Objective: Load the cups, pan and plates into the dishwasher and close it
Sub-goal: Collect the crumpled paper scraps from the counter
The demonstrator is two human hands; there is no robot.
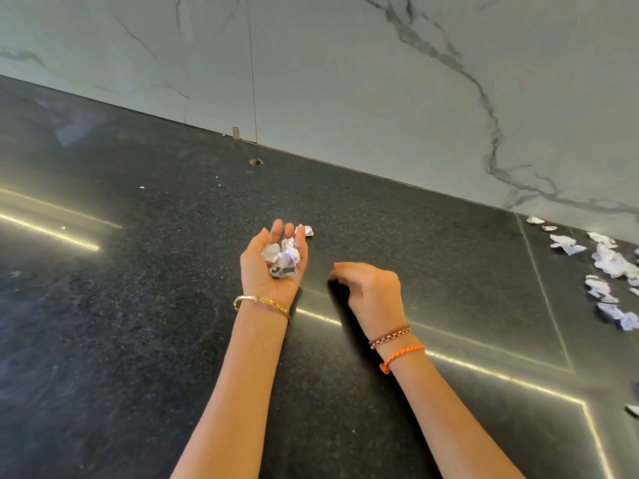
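No cups, pan, plates or dishwasher appeared anywhere in view; the job's own things lay out of frame. My left hand (273, 261) was palm up, fingers loosely curled around a wad of paper scraps (283, 257), while one more scrap (305, 230) sat on the dark counter (138, 305) just past my fingertips. My right hand (370, 292) hovered palm down beside it, fingers bent and holding nothing that I could see. More scraps (608, 267) were strewn along the counter's right end, near the marble wall (380, 81). By my reckoning the step in hand was clearing litter before any loading: best to keep the left palm cupped and level so nothing spilled, and feed it with the right, nearest piece first.
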